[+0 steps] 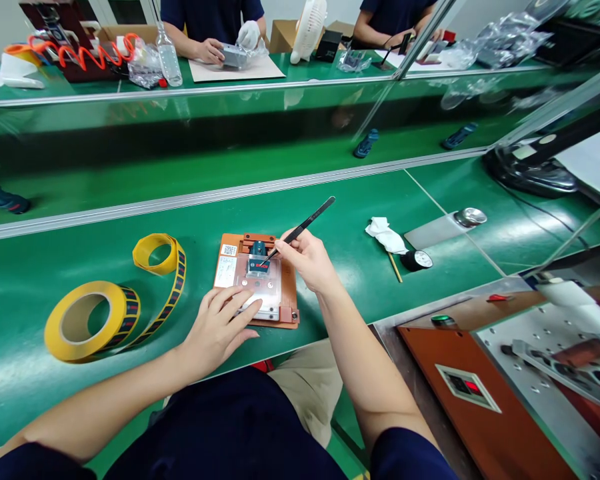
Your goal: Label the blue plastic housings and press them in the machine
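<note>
Black tweezers (pixel 307 223) are pinched in my right hand (pixel 306 259), their tips down at a dark label (pixel 259 265) with red print. The label lies at the opening of a clear plate on an orange-brown fixture (pixel 290 287). Behind the label, a dark blue part (pixel 259 249) sits in the fixture. My left hand (pixel 225 320) rests on the near left of the clear plate, fingers stretched out and apart. To the left stands a yellow roll of labels (pixel 63 327), its strip curling to a smaller yellow coil (pixel 143 257).
On the right lie a white bottle with a metal top (pixel 433 231), a crumpled white cloth (pixel 386 235), a wooden stick (pixel 395 267) and a round black-rimmed gauge (pixel 419 260). Dark blue tool bodies (pixel 367 143) lie on the green belt beyond the rail. Two co-workers work opposite.
</note>
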`<state>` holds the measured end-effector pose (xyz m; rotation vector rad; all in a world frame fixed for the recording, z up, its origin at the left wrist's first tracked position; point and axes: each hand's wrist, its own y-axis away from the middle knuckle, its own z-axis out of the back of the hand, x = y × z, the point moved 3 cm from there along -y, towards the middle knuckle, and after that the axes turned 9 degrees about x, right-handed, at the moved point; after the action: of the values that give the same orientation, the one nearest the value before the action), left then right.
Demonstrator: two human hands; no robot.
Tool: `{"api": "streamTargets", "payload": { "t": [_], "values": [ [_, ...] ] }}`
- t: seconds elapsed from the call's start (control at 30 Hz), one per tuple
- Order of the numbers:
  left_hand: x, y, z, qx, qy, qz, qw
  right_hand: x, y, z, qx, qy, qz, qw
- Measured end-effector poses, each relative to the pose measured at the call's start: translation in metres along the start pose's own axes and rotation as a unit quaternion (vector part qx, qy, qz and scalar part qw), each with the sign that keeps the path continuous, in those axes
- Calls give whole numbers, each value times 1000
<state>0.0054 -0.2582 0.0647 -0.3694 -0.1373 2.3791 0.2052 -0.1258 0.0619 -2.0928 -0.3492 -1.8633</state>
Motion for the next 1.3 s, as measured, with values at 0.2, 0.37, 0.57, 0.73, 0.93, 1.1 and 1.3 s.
{"api": "streamTargets", "payload": {
  "t": [0.2, 0.37, 0.57, 0.73, 0.93, 1.1, 1.3],
  "values": [
    [0, -7, 8, 5, -9, -3, 1000, 1, -2, 0, 4, 2, -10, 1000],
    [6, -25, 12, 35, -31, 4, 999, 6, -3, -1, 22, 5, -7, 1000],
    [10, -40, 13, 65, -64, 18, 996, 6, -1, -1, 13, 80, 2, 997],
    [12, -40, 13, 71, -33, 14, 997, 8, -1, 8, -71, -18, 7, 997],
    [37, -57, 11, 10, 112, 125, 986, 5, 37, 47, -256, 174, 20, 951],
    [21, -39, 25, -206, 87, -8, 975, -33, 76, 64, -228, 441, -79, 864],
    [-21, 34, 6, -119, 22, -281, 952, -48, 94, 63, -245, 554, -73, 792]
  ]
}}
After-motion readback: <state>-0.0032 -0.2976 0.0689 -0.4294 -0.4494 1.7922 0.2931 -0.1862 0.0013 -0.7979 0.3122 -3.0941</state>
